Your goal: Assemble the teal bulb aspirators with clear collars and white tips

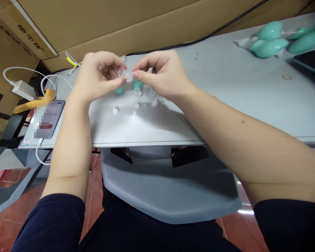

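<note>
Above the back of the table, my left hand (102, 75) pinches a small clear plastic fitting (121, 72) with a round end between thumb and fingers. Close by, my right hand (160, 71) grips the other side, a whitish translucent piece (129, 76), with thumb and forefinger. The two pieces meet between my hands; whether they are joined I cannot tell. Behind and below them are a mint-green rounded part (138, 84) and a second green part (119, 90), both partly hidden. A clear short tube fitting (137, 92) stands on the table, with several white teardrop-shaped pieces (116, 110) in front.
Mint-green bulbs (271, 47), some in clear wrapping, lie at the back right beside a dark object (309, 68). To the left are a plugged-in phone (51, 119), a white charger (23, 90) and cables. Cardboard (120, 24) walls the back; a grey table (225, 87) edge runs in front.
</note>
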A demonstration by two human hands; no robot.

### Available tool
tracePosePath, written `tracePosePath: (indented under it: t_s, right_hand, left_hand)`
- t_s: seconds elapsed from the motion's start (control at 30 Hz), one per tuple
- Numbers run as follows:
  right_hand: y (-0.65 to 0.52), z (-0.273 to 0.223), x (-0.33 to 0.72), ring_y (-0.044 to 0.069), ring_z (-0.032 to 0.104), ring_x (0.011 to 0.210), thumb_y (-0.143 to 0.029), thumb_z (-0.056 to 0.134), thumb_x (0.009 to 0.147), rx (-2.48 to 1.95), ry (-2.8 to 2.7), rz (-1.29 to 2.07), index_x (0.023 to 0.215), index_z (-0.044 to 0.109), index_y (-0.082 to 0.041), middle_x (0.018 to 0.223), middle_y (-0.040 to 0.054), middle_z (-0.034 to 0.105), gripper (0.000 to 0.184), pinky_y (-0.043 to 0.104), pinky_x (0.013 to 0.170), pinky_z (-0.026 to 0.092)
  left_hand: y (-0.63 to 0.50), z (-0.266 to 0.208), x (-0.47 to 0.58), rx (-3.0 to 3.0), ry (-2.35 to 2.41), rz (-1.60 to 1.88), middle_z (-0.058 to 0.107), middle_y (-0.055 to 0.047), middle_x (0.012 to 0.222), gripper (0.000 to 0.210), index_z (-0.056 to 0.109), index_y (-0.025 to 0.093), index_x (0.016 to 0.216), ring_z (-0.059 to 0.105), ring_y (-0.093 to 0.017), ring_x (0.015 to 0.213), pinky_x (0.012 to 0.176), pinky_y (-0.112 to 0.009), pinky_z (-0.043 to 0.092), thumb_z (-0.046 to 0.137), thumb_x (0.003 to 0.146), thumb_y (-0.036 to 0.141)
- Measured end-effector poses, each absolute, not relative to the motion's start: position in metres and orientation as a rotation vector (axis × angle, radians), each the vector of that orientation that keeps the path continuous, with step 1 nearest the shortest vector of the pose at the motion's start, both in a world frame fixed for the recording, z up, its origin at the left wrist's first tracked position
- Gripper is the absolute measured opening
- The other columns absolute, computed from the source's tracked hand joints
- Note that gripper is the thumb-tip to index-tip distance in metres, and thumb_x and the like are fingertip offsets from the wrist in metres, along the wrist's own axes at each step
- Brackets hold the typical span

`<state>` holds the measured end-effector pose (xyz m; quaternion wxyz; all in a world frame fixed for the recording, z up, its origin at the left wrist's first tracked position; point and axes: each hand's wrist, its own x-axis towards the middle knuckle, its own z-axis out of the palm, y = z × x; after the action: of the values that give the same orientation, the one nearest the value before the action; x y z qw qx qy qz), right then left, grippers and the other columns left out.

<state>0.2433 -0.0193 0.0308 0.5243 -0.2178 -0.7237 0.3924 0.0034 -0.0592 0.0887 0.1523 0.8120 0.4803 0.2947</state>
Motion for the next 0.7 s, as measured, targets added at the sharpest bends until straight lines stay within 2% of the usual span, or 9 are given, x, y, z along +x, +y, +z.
tracePosePath:
  t_s: [0.07,0.17,0.27,0.37,0.53,0.7]
  right_hand:
    - [-0.019,0.028,0.242,0.021,0.07,0.088,-0.022,0.087,0.099,-0.5,-1.679,0.974,0.092,0.085,-0.025,0.1,0.0036,0.085,0.008,0.039,0.092,0.057]
    - [-0.019,0.027,0.243,0.02,0.068,0.088,-0.025,0.087,0.102,-0.5,-1.648,1.01,0.097,0.087,-0.025,0.104,0.0044,0.086,0.005,0.037,0.086,0.055]
    - [-0.017,0.027,0.244,0.021,0.068,0.086,-0.031,0.093,0.098,-0.5,-1.639,0.976,0.095,0.088,-0.027,0.102,0.0049,0.086,0.007,0.039,0.083,0.054]
    - [-0.016,0.029,0.245,0.025,0.07,0.087,-0.039,0.097,0.092,-0.551,-1.638,0.939,0.093,0.088,-0.03,0.101,0.0049,0.087,0.013,0.043,0.082,0.054]
    - [-0.018,0.031,0.244,0.026,0.072,0.089,-0.035,0.093,0.092,-0.524,-1.606,0.964,0.091,0.089,-0.031,0.099,0.0039,0.086,0.005,0.044,0.083,0.055]
    - [-0.019,0.033,0.245,0.027,0.072,0.088,-0.044,0.1,0.087,-0.578,-1.615,0.952,0.088,0.086,-0.032,0.099,0.005,0.087,0.018,0.045,0.085,0.057]
  left_hand:
    - [-0.053,0.083,0.003,2.362,1.394,0.833,0.082,0.001,0.105,0.044,0.078,0.021,0.124,0.062,-0.017,0.098,0.091,-0.041,0.051,0.077,0.1,0.058]
    - [-0.053,0.085,0.009,2.405,1.363,0.824,0.08,0.003,0.1,0.052,0.076,0.025,0.13,0.06,-0.018,0.105,0.094,-0.042,0.049,0.071,0.102,0.068]
    - [-0.07,0.102,0.023,2.468,1.181,0.566,0.079,0.001,0.093,0.064,0.077,0.028,0.136,0.06,-0.025,0.125,0.099,-0.045,0.049,0.074,0.095,0.078]
    - [-0.093,0.123,0.036,2.463,1.102,0.477,0.08,0.001,0.095,0.066,0.081,0.03,0.131,0.058,-0.028,0.134,0.101,-0.046,0.051,0.081,0.087,0.081]
    - [-0.107,0.134,0.043,2.428,1.14,0.508,0.082,0.001,0.097,0.06,0.082,0.032,0.13,0.063,-0.029,0.135,0.099,-0.045,0.055,0.083,0.088,0.075]
    - [-0.103,0.133,0.045,2.402,1.173,0.542,0.083,0.0,0.098,0.054,0.083,0.034,0.13,0.068,-0.03,0.132,0.095,-0.044,0.059,0.084,0.089,0.069]
